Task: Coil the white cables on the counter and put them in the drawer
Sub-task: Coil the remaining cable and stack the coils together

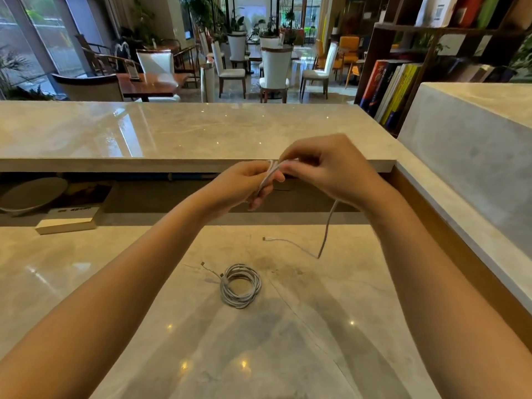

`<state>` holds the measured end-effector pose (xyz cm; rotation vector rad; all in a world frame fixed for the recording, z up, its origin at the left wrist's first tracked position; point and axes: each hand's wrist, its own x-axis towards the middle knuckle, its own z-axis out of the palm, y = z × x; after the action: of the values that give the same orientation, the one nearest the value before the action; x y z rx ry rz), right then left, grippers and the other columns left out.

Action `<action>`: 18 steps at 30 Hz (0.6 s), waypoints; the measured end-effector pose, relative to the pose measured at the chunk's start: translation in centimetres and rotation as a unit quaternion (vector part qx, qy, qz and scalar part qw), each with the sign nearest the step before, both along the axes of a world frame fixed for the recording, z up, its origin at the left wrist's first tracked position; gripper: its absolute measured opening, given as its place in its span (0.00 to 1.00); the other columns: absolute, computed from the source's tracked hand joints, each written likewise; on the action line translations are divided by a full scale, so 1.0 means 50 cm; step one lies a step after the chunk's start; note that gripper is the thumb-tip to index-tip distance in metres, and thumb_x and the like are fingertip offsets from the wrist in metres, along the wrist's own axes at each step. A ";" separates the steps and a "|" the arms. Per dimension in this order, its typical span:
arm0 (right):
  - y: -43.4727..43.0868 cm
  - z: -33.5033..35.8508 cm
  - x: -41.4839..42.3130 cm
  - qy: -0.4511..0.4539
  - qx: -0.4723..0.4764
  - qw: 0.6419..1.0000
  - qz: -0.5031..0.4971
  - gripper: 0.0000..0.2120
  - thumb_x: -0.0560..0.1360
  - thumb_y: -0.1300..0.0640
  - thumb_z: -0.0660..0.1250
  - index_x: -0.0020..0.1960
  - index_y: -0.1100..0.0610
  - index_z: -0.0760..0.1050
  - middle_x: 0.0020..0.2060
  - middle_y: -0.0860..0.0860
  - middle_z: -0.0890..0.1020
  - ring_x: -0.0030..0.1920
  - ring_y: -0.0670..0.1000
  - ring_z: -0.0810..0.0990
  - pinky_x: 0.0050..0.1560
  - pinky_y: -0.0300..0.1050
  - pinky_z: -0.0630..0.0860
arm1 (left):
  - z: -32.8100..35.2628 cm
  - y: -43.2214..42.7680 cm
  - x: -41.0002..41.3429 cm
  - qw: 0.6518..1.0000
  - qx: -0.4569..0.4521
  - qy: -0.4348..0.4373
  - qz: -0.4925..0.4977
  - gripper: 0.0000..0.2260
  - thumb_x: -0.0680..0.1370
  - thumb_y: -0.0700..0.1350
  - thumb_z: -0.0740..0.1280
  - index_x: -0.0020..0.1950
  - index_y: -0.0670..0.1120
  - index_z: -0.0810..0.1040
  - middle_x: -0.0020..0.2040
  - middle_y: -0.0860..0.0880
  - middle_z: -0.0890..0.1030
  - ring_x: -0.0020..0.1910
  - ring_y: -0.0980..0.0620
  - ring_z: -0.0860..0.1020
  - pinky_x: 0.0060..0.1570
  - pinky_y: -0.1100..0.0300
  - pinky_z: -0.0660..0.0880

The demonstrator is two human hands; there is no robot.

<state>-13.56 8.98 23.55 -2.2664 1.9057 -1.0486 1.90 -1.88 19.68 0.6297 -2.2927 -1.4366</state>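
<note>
Both hands are raised above the marble counter point(115, 283) and hold one white cable point(326, 234). My left hand point(244, 185) grips a few gathered loops of it. My right hand point(325, 168) pinches the same cable just beside the loops. The loose end hangs down from under my right hand and trails left along the counter to its plug. A second white cable point(241, 285) lies coiled in a neat ring on the counter, nearer to me, with its two plugs sticking out at the left. No drawer is in view.
A raised marble ledge point(172, 133) runs across behind my hands, with a dark shelf under it. A white book point(69, 223) and a round grey plate point(31, 194) sit at the left. A marble side wall point(460, 180) stands at the right. Chairs and bookshelves fill the room beyond.
</note>
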 end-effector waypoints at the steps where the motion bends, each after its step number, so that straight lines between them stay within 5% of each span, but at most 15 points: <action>1: -0.003 0.006 -0.012 -0.014 -0.014 1.000 -0.007 0.07 0.74 0.54 0.68 0.50 0.54 0.82 0.41 0.49 0.84 0.41 0.49 0.80 0.44 0.50 0.79 | 0.002 -0.003 0.008 0.997 0.072 0.022 -0.029 0.11 0.82 0.45 0.55 0.53 0.42 0.76 0.32 0.51 0.72 0.26 0.57 0.69 0.28 0.65 0.67; 6: -0.028 -0.004 -0.048 -0.121 -0.014 0.993 0.000 0.06 0.73 0.54 0.69 0.48 0.53 0.82 0.37 0.45 0.81 0.38 0.40 0.78 0.41 0.33 0.75 | 0.005 -0.009 0.025 0.915 0.329 0.113 -0.206 0.15 0.82 0.46 0.50 0.49 0.41 0.74 0.31 0.51 0.71 0.24 0.58 0.64 0.26 0.65 0.59; 12: -0.029 -0.084 -0.069 -0.325 0.052 0.944 0.004 0.14 0.78 0.54 0.61 0.47 0.62 0.81 0.28 0.53 0.70 0.26 0.43 0.66 0.28 0.30 0.65 | 0.010 -0.003 0.027 0.745 0.547 0.224 -0.310 0.10 0.82 0.43 0.55 0.51 0.38 0.72 0.35 0.45 0.76 0.29 0.55 0.64 0.29 0.63 0.62; 18: -0.021 -0.195 -0.066 -0.317 0.091 0.942 -0.055 0.17 0.81 0.54 0.56 0.47 0.59 0.81 0.26 0.51 0.72 0.25 0.41 0.69 0.29 0.30 0.66 | 0.030 -0.007 0.026 0.715 0.569 0.349 -0.206 0.13 0.82 0.44 0.50 0.49 0.39 0.71 0.34 0.43 0.74 0.27 0.53 0.64 0.29 0.61 0.63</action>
<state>-16.84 7.94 13.80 -1.4806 1.7559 -1.3354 3.21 -2.22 21.19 -0.2333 -0.7745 -2.6582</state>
